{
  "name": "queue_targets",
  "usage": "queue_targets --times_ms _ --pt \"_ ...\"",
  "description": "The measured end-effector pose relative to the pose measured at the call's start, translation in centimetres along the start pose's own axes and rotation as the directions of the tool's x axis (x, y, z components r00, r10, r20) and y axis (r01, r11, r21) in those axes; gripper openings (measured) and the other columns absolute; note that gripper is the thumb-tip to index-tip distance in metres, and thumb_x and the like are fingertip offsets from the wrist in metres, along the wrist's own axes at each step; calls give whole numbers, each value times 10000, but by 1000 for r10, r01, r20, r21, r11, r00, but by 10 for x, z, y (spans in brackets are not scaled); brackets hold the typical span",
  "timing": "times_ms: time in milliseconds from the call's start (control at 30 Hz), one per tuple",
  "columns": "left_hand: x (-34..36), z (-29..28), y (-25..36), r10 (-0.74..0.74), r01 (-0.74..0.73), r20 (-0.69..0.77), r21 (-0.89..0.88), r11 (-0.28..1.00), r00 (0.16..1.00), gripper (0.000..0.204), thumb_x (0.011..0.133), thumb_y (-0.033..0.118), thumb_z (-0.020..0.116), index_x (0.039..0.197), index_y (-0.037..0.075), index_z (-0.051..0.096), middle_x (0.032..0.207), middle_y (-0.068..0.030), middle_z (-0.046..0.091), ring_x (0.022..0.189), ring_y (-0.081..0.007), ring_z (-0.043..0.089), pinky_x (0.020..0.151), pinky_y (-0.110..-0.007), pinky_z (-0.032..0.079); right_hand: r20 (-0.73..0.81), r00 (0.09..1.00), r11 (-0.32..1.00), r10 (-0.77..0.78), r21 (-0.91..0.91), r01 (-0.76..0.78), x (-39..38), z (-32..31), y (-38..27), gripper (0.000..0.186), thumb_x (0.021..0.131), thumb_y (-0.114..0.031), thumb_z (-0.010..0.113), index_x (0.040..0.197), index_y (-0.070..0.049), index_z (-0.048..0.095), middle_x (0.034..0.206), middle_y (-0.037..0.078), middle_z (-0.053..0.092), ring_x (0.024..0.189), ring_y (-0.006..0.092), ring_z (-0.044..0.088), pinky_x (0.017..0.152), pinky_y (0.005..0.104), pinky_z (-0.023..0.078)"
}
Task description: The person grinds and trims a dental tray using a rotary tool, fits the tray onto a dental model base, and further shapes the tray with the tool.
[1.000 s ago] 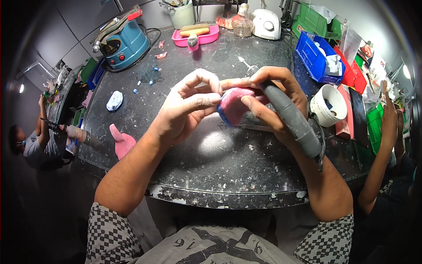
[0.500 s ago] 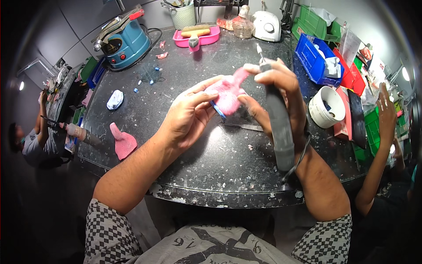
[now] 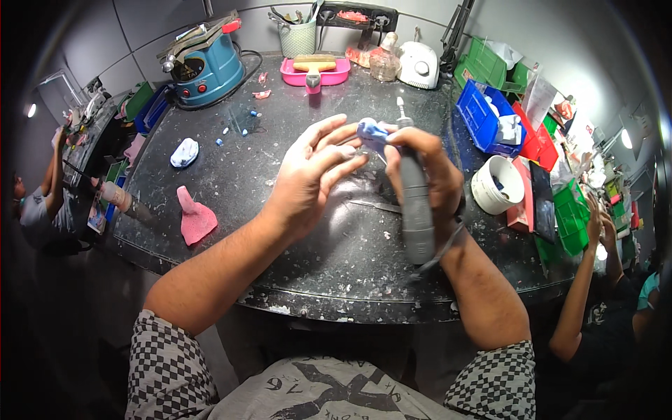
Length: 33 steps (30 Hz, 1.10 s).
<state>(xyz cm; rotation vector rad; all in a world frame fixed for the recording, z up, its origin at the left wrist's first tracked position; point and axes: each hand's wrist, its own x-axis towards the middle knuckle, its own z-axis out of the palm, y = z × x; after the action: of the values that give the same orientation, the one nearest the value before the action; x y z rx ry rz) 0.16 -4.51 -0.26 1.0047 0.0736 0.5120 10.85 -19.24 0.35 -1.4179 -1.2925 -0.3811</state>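
My left hand [image 3: 311,171] has its fingers stretched apart and holds nothing, just left of my right hand [image 3: 430,164]. Between the right thumb and fingers is a small glossy blue moulded piece [image 3: 373,131], partly covered by them. The same hand carries a dark grey rotary handpiece [image 3: 416,217], its bit pointing toward the far side and its cord trailing by the wrist. A thin metal tool [image 3: 376,205] lies on the table below the hands. A pink piece with an upright stem [image 3: 197,217] stands left of my left forearm.
On the dark, chipped table [image 3: 336,280] are a pale blue moulded piece [image 3: 185,152], a blue machine [image 3: 206,73], a pink tray with a brush [image 3: 329,75], a white tub [image 3: 490,203] and a blue bin [image 3: 483,122]. Another person's hands [image 3: 598,224] are at far right.
My left hand has let go of the pink-and-blue piece and opened. My right fingers now pinch a piece with its blue side showing. The handpiece has shifted slightly left.
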Motion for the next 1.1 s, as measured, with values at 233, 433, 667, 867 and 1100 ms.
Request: queue_targets --times_ms 233,433,667,867,1100 --pt "-4 0 0 -207 214 138 -35 976 969 438 875 57 710 1265 -18 525 1205 -121 616 1152 -195 601 996 -359 505 -59 905 685 421 675 -275 -9 5 -5 337 909 72 587 1179 -30 414 1120 145 613 1064 168 610 939 302 478" --pt "-8 3 7 98 -114 165 92 989 981 397 855 -24 697 1219 0 541 1209 -115 619 1146 -194 602 1012 -360 507 47 933 793 356 512 -329 -9 0 -9 403 871 91 632 1185 -32 410 1108 153 601 1096 196 616 980 320 482" --pt "-7 -4 0 63 -73 139 73 995 988 376 822 -55 720 1158 7 566 1182 -120 628 1127 -204 617 986 -373 540 48 935 824 351 459 -332 -12 -3 -2 383 883 57 660 1176 -45 436 1149 159 618 1039 180 652 937 305 511" --pt "-8 -4 -2 52 -81 121 245 966 991 342 845 16 747 1147 16 587 1145 -107 648 1067 -195 646 970 -356 546 -45 935 771 352 580 -262 -10 6 0 441 882 69 668 1220 -56 413 1234 200 590 1104 234 640 971 340 541" --pt "-9 -1 -3 -48 31 88 188 982 995 306 1014 202 559 1244 1 553 1123 -114 651 1054 -202 668 942 -400 566 -67 963 883 260 421 -209 -10 3 8 478 872 40 697 1235 -78 411 1286 231 555 1174 265 603 946 374 563"
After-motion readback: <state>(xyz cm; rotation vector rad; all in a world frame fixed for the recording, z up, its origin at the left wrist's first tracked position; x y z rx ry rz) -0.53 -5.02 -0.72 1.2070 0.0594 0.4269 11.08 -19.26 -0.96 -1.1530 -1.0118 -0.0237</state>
